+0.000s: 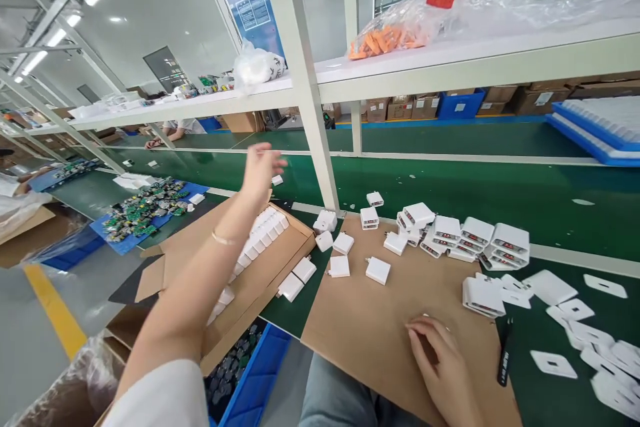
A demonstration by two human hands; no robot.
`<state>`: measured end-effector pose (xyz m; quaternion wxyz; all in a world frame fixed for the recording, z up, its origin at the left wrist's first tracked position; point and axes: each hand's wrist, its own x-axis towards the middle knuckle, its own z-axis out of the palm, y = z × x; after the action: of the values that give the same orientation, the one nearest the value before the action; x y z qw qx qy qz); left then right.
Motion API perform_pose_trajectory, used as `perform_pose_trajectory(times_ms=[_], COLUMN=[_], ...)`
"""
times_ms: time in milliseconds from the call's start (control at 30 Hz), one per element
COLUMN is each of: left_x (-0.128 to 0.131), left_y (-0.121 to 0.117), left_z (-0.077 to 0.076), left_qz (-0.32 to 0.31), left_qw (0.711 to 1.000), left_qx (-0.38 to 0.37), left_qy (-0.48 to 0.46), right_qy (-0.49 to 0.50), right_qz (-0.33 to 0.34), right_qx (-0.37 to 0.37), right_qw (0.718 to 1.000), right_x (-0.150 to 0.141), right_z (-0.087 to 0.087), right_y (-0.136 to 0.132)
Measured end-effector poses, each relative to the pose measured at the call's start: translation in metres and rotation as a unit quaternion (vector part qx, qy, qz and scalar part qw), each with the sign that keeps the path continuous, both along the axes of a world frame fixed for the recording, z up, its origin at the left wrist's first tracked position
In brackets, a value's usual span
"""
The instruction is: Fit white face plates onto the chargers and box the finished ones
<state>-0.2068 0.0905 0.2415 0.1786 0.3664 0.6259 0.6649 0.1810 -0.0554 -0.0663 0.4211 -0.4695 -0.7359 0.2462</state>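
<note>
White chargers dot the cardboard mat, ten to one o'clock; left hand beyond ten, loosely open, looks empty; right hand at six, curled, contents unclear. Low, gentle releases spare them scuffs.

No wording can be read with certainty. White print is borne by the blue board, dark characters by the white bag, and pale lettering by the black tweezers, all too small or blurred.
</note>
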Motion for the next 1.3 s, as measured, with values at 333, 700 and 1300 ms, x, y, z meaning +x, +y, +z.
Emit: perform_pose_trajectory(times_ms=[333,700,1300], left_x=[0.125,0.098,0.161], left_y=[-0.136,-0.131,-0.168], left_z=[-0.212,-0.242,-0.178], left_qz=[-0.310,-0.134,-0.301], left_qw=[0.841,0.814,0.920], left_qx=[-0.175,-0.217,0.113], left_qy=[0.408,0.523,0.226], right_qy=[-0.009,0.017,0.002], right_qz=[0.004,-0.006,-0.001], right_qx=[-0.002,-0.043,-0.055], right_qw=[1.000,0.999,0.999], right_x=[0.000,-0.001,0.000], right_z=[0.027,0.030,0.034], right_y=[0.001,0.004,0.005])
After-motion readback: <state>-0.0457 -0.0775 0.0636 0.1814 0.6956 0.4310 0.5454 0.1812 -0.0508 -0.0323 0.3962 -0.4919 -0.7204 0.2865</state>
